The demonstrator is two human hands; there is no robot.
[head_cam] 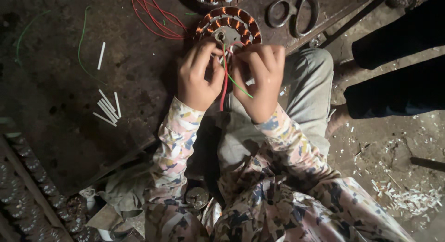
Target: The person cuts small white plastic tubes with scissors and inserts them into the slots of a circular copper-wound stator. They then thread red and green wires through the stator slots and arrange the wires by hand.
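A round motor stator (230,25) with copper windings sits at the edge of a dark worn board (69,84). Both my hands work at its near side. My left hand (198,76) pinches something small at the stator's centre hub. My right hand (260,77) is closed around thin wires. A red wire (225,86) and a green wire (238,85) hang down between my hands. My sleeves have a pale patterned print.
Scissors (293,9) lie on the board behind the stator, beside a tangle of red wire (153,14). White sleeve pieces (107,108) lie to the left. Another person's dark-clothed legs (394,84) are at right. Wound stators (28,195) line the lower left. White scraps (408,198) litter the floor.
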